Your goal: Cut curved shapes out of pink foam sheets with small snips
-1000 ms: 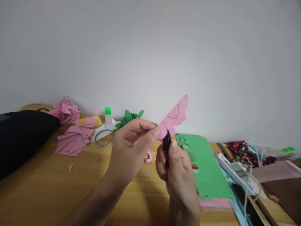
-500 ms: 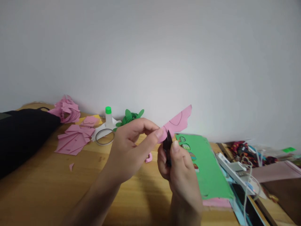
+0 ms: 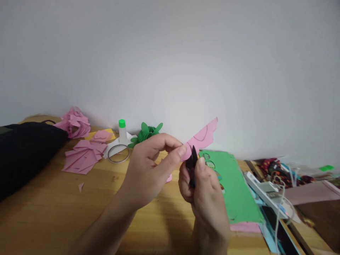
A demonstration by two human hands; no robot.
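Note:
Between thumb and fingers, my left hand pinches a piece of pink paper marked with dark curved lines. My right hand is closed around black scissors, their blades pointing up at the paper's lower edge beside my left thumb. The handles are mostly hidden in my fingers. Below my left hand, a small pink paper piece lies partly hidden on the wooden table. To the right of my right hand is a green sheet with round pictures along its left side.
Pink paper pieces and a crumpled pink pile lie at left, near a black bag. A glue stick, a ring and green paper leaves stand behind. A white power strip with cables is at right.
My right hand and the scissors have shifted slightly to the right. The pink paper has turned a little and moved slightly right. My left hand keeps its pinch.

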